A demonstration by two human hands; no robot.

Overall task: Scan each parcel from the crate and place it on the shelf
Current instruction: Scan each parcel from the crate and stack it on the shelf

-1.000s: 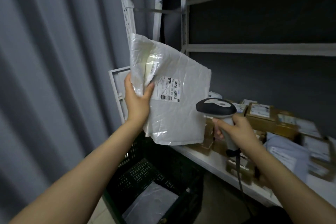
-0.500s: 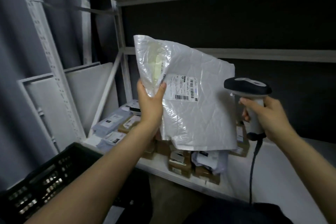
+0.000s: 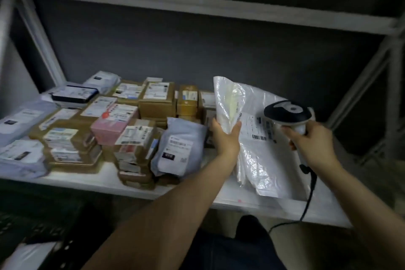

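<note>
Pinching the white crinkly plastic mailer bag [image 3: 258, 160] at its left edge, over the white metal shelf [image 3: 274, 204], the left hand [image 3: 225, 138] carries 1 seemingly light, limp, slippery parcel; the right hand [image 3: 311, 140] grips the black-and-white handheld scanner [image 3: 287, 110].

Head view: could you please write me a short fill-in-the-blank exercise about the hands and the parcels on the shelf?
1. The left hand grips a ____ plastic mailer.
2. The right hand holds a corded barcode ____ near the mailer's label.
3. The pink box sits among brown cartons on the ____.
Missing words: white; scanner; shelf.
</note>
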